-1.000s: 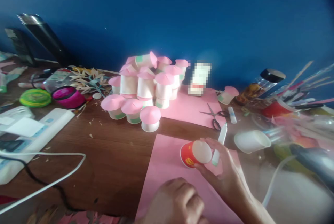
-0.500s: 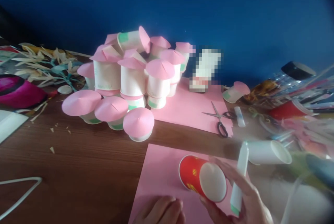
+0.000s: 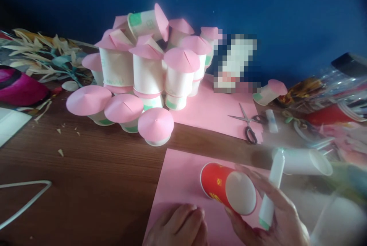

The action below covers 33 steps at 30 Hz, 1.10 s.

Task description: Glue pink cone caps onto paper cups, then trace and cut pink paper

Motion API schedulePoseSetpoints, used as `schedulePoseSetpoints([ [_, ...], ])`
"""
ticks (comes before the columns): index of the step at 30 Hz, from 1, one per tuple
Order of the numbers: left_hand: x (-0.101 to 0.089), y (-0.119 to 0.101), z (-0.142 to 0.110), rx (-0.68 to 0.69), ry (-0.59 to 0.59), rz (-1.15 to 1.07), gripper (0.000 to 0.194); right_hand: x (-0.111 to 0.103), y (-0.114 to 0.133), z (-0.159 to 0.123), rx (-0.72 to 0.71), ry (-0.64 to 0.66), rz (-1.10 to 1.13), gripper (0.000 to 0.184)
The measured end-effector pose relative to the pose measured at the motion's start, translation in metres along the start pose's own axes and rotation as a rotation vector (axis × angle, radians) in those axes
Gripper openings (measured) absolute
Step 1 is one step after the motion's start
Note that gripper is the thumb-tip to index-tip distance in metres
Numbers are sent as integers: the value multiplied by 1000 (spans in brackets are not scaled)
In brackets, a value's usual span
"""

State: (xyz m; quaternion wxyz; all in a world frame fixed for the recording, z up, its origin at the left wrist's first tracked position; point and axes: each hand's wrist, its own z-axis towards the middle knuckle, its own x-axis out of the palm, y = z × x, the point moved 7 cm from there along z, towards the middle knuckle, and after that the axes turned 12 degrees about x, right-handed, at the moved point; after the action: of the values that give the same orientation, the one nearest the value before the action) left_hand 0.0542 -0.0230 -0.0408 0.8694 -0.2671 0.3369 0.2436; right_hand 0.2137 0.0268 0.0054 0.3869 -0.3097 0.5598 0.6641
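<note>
My right hand (image 3: 275, 215) grips a red paper cup (image 3: 219, 183) with yellow print, thumb below and fingers along its far side. The cup lies tilted, its white round end toward me. A white tube with a green end (image 3: 267, 210) crosses behind a finger of the same hand and seems to be held there too. Left of the cup, my left hand (image 3: 180, 227) is closed with its fingers curled over a pink paper sheet (image 3: 172, 184). Whatever it may hold is hidden.
Stacked white cups with pink paper cones (image 3: 147, 72) stand at the back. Scissors (image 3: 247, 121) lie on another pink sheet (image 3: 206, 112). Right of them are a small white tube (image 3: 271, 121) and a white cup (image 3: 301, 162) on its side. A white cable (image 3: 31, 200) bends at left.
My view has moved closer to the stacked cups. My right hand has brought the red cup and white tube nearer to me, turning the cup's white end more toward me. My left hand stays curled.
</note>
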Motion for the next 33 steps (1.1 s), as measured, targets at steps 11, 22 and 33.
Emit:
schedulePoseSetpoints([
  [11,-3,-1,3,5,64,-40,12,1,3,0,-90,-29,35,51],
  [22,-6,2,5,-31,66,-83,8,-1,5,-1,-124,-50,22,55],
  [33,-22,-1,13,-42,212,-281,18,-4,9,1,-104,-37,45,54],
])
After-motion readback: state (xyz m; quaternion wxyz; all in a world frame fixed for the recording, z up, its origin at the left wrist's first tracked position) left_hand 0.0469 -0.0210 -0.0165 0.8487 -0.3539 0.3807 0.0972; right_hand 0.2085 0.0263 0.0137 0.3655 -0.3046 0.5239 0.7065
